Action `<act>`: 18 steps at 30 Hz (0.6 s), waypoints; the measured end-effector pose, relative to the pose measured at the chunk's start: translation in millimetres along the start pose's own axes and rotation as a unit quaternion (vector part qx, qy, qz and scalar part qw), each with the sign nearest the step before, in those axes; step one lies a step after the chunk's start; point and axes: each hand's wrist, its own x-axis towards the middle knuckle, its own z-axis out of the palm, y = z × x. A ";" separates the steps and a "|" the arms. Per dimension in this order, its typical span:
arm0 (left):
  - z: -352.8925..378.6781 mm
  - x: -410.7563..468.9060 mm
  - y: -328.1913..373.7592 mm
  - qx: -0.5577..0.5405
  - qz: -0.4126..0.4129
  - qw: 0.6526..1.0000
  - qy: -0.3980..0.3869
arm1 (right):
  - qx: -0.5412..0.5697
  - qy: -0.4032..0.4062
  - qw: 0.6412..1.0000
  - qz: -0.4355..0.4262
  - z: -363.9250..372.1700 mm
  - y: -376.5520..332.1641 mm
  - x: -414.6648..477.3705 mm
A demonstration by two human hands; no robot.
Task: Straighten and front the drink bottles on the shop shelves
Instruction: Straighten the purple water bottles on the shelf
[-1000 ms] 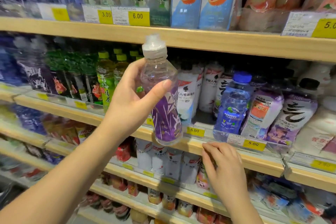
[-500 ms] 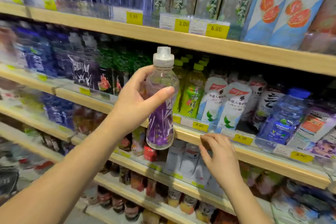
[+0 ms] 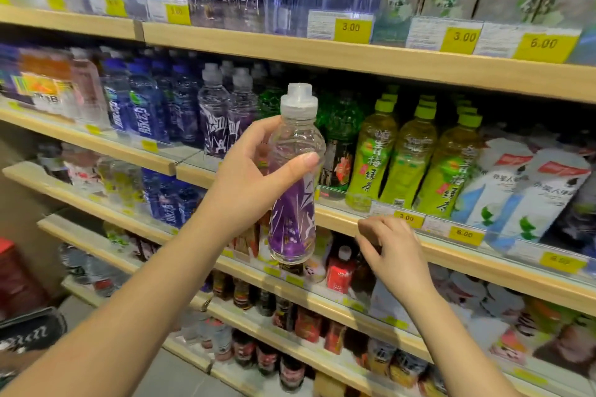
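Note:
My left hand [image 3: 248, 177] grips a clear bottle with a purple label and a grey sports cap [image 3: 295, 177], held upright in front of the middle shelf. Two matching purple-label bottles [image 3: 225, 121] stand on that shelf just left of it, behind my hand. My right hand [image 3: 392, 245] hovers loosely curled, holding nothing, just below the wooden shelf edge [image 3: 342, 219] near a yellow price tag. Green tea bottles with lime caps [image 3: 403, 155] stand in a row to the right of the held bottle.
Dark blue bottles [image 3: 145, 113] fill the shelf to the left. White and blue pouches [image 3: 529, 190] sit at the right. A top shelf [image 3: 387, 64] with tall packs hangs overhead. Lower shelves [image 3: 322, 303] carry small red and dark bottles.
The view has swung left along the shelves. My left hand still holds the purple-label bottle upright. My right hand stays by the shelf edge, now under the green tea bottles.

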 end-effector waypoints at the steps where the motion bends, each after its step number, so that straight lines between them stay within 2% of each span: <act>1: -6.0 1.9 -3.3 0.002 -0.003 1.000 0.006 | 0.006 -0.003 1.000 -0.004 4.3 -6.3 4.0; 8: -37.7 19.0 -35.3 0.024 -0.032 0.998 0.043 | 0.063 -0.013 0.996 -0.069 39.3 -40.3 33.3; 13: -62.0 29.8 -55.2 0.036 -0.052 0.996 0.068 | 0.074 -0.015 0.990 -0.118 65.7 -65.9 59.3; 18: -84.0 37.6 -71.2 0.038 -0.060 0.994 0.086 | 0.056 -0.012 0.990 -0.125 83.3 -86.7 74.7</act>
